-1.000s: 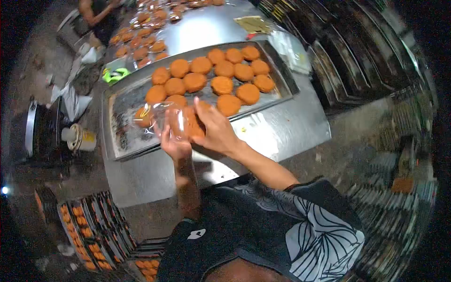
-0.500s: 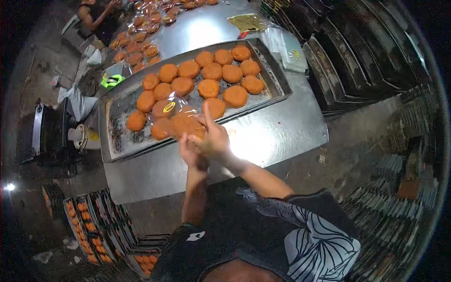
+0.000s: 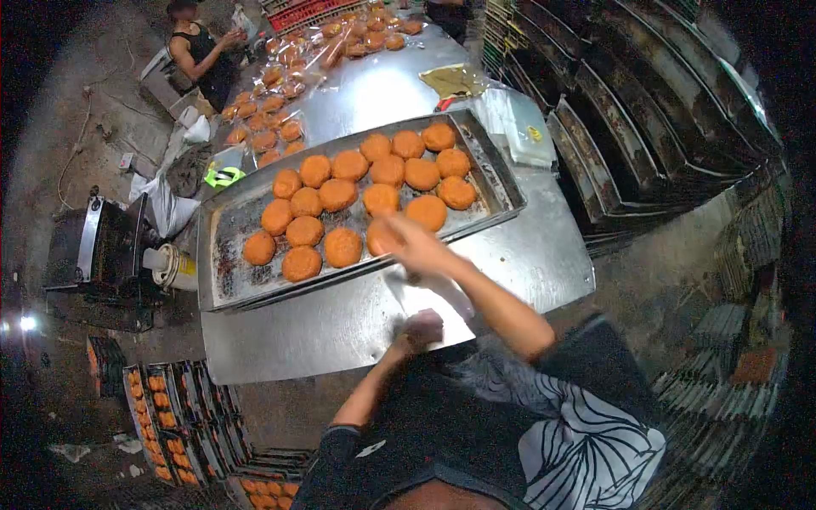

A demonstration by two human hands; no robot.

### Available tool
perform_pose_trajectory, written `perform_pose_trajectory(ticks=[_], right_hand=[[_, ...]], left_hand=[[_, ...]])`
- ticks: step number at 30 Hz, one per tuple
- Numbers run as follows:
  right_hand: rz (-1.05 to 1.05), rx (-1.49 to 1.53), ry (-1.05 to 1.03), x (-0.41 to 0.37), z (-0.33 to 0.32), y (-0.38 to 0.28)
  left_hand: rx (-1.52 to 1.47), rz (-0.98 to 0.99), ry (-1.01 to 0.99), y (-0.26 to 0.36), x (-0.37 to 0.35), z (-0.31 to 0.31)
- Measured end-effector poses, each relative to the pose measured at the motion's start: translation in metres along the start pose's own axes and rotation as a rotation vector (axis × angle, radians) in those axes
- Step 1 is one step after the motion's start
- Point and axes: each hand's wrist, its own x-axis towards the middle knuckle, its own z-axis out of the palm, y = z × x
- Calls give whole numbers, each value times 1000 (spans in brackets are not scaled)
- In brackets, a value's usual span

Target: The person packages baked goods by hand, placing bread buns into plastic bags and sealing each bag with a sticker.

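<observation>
Round orange-brown buns (image 3: 342,247) sit in loose rows on a dark-rimmed metal baking tray (image 3: 234,293). My right hand (image 3: 418,248) reaches over the tray's near edge, its fingers closed about a bun (image 3: 379,240) in the front row and hiding part of it. Closer to my body, my left hand (image 3: 420,330) is closed and smeared by motion. A clear plastic bag (image 3: 438,293) shows as a pale, shiny film just above that hand and below the right one. Glare hides much of the bag's outline.
Bagged buns (image 3: 263,136) cover the table's far left, near a person (image 3: 200,51). A stack of clear bags (image 3: 531,140) lies right of the tray. Racked dark trays (image 3: 646,110) stand at right; trays of buns (image 3: 157,416) stand lower left.
My hands were together over the tray's front edge with the labelled clear bag. Now they are apart: the left has drawn back towards my body, the right is at a bun. The view has shifted slightly.
</observation>
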Motion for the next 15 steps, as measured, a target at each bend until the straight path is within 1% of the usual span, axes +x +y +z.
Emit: perform_pose_trajectory(ticks=[1,2,3,4,5,7,8,9,10,11,12,13,15], right_hand=[[462,94,-427,-40,-14,-13],[521,273,-426,-109,20,63],[495,210,-497,-152,20,66],[506,130,-591,-168,14,51],[437,174,-459,-178,16,46],[516,151,-261,-175,12,43],[519,154,-277,-182,14,48],[595,54,-120,-193,21,53],[666,-48,39,-199,25,55],[669,-50,22,-198,25,49],[774,-106,-13,-197,24,39],[873,-165,-47,-193,21,29],[1148,383,-186,-165,7,15]], left_hand=[[303,19,-87,6,3,-6],[1086,-86,92,41,1,17],[913,147,9,27,6,-9],[862,77,85,32,8,-8],[808,9,159,39,10,3],[793,-71,273,75,4,50],[728,-28,231,49,10,28],[722,-31,243,45,11,29],[939,9,138,55,11,42],[1147,47,27,58,10,53],[1036,74,100,49,9,57],[1021,74,114,51,9,63],[932,600,408,62,6,72]])
